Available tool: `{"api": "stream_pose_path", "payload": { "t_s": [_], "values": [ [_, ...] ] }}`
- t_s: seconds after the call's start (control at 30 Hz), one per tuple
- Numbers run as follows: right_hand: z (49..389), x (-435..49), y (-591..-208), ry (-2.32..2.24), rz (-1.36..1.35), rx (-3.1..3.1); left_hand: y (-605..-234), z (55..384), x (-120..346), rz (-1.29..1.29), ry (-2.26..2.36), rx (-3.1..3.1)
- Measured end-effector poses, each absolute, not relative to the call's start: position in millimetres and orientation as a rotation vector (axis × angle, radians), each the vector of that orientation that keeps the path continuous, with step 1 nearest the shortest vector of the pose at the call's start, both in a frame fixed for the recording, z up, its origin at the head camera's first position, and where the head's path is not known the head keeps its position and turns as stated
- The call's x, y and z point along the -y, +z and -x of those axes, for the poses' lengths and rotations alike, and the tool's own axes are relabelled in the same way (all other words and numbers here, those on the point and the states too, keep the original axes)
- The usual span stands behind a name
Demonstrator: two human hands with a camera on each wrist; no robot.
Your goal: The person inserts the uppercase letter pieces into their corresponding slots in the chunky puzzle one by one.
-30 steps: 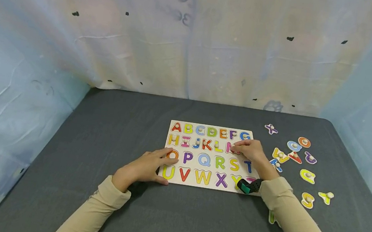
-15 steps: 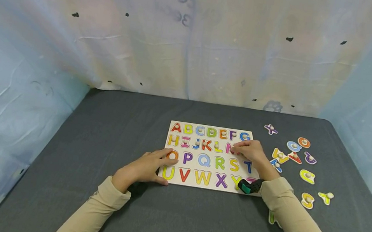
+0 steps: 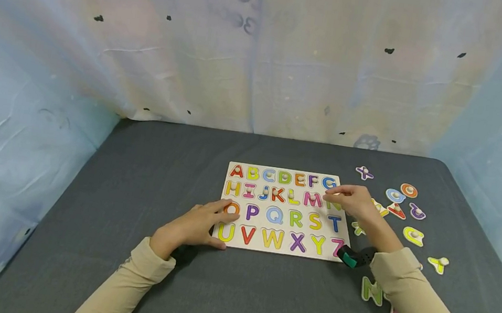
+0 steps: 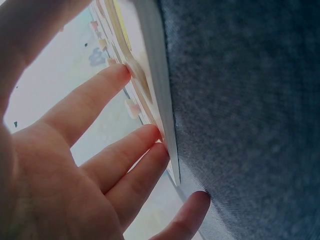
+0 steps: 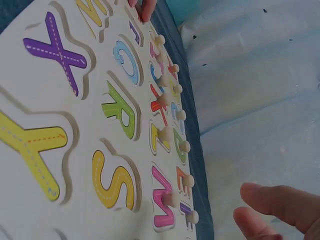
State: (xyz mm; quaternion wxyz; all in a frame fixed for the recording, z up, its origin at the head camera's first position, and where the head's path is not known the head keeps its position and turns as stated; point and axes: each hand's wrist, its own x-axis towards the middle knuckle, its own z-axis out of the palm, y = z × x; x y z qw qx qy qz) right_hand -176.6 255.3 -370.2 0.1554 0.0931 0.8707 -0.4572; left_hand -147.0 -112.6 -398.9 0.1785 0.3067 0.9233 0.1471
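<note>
A wooden alphabet puzzle board (image 3: 285,217) lies on the dark table. My left hand (image 3: 196,223) rests on its left edge, fingers over the O; the left wrist view shows those fingers (image 4: 92,97) fairly straight, touching the board's edge. Knobbed letter pieces fill the upper rows up to the pink M (image 3: 313,200), which sits in its slot. Just right of the M, my right hand (image 3: 355,203) hovers over the N slot, partly covering it. Nothing shows between its thumb and finger (image 5: 285,205), apart from the board in the right wrist view.
Loose letter pieces lie right of the board: a purple X (image 3: 364,173), an orange O (image 3: 409,190), a blue Q (image 3: 395,195), a red V (image 3: 397,210), a yellow Y (image 3: 438,264) and several others. A green N (image 3: 372,291) lies near the right sleeve (image 3: 421,311).
My right hand has let go of the pink M and moved right and slightly up, uncovering it. The green N shows more fully beside the sleeve. My left hand stays put.
</note>
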Motion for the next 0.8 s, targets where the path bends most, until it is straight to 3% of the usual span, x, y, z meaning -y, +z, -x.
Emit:
{"api": "stream_pose_path", "payload": {
  "t_s": [0.4,0.8],
  "values": [
    [147.5,-290.6,-362.8,-1.315,-0.052,-2.468,-399.6,147.7,113.3,-0.860,0.429,-2.610],
    [108.2,-324.7,-384.8,-1.283,0.274,-2.457,-398.4,148.0,113.5,-0.856,0.417,-2.610]
  ]
}}
